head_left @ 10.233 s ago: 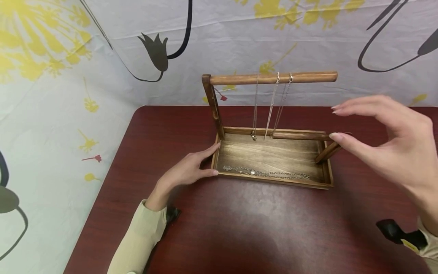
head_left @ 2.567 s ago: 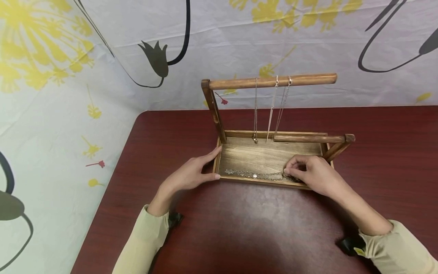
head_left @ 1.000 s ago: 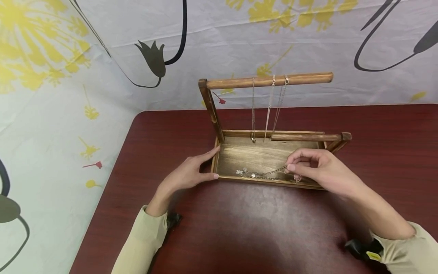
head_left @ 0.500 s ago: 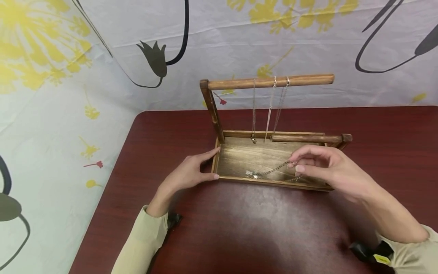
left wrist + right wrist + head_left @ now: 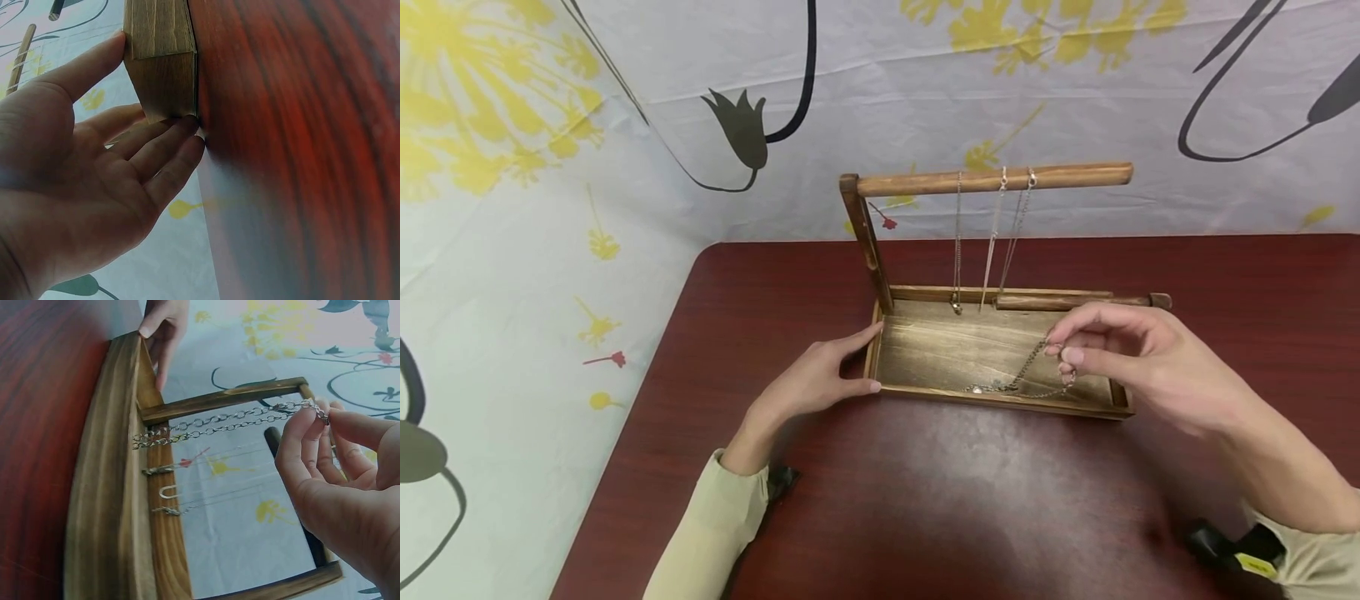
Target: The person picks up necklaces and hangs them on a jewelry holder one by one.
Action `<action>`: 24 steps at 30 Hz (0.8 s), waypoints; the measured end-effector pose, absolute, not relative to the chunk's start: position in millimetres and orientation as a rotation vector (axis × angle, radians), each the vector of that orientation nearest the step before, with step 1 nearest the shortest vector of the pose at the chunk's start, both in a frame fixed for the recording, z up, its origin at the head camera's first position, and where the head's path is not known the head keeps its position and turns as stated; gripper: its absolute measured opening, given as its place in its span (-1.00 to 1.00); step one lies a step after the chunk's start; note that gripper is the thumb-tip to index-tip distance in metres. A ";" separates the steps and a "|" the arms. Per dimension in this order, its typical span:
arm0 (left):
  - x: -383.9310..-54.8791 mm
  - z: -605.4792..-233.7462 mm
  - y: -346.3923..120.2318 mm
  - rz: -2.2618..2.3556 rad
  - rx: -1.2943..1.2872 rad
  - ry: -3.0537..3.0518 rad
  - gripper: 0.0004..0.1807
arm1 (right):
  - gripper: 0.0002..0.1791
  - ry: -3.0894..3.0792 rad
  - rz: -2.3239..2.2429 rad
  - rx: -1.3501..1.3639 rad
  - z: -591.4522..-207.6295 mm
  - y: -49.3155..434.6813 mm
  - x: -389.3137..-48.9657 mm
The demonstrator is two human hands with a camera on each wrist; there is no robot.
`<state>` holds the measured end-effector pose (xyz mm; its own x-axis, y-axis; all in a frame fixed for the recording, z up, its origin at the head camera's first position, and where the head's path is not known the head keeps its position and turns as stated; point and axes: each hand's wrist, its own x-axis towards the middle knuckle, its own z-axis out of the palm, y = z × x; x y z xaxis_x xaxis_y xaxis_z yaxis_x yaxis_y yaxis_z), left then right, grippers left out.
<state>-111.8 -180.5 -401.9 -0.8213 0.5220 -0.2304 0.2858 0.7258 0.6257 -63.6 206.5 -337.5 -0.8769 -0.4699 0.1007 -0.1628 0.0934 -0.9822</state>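
My right hand [image 5: 1150, 358] pinches one end of a silver chain necklace [image 5: 1027, 362] between thumb and fingertips, above the right part of the wooden tray [image 5: 940, 342]. In the right wrist view, two strands of the chain [image 5: 215, 419] run from the fingertips to the tray; in the head view, its lower part lies by the front wall. My left hand [image 5: 812, 379] touches the tray's left end with thumb and fingers spread; in the left wrist view, the fingers [image 5: 165, 159] reach the end wall near the tabletop.
A tall wooden bar [image 5: 1075, 175] stands above the tray, with necklaces [image 5: 992, 242] hanging from it. A lower bar [image 5: 1067, 303] extends at the right, partly behind my right hand. The dark red table [image 5: 880, 500] meets a patterned cloth [image 5: 662, 125] behind.
My right hand came down into the tray, took the lying necklace by one end and rose rightward, dragging the chain right along the front wall. My left hand stays at the tray's end.
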 end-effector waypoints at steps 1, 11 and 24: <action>-111.6 -401.9 -180.7 0.827 0.625 2.536 -0.08 | -0.76 2.093 -1.896 -0.661 -336.8 207.6 -64.5; -111.4 -402.8 -181.5 0.831 0.634 2.532 -0.08 | -0.78 1.987 -2.114 -0.621 -319.6 207.9 -62.7; -112.5 -401.4 -181.1 0.826 0.637 2.528 -0.08 | -0.59 1.652 -2.327 -0.856 -316.8 211.4 -64.8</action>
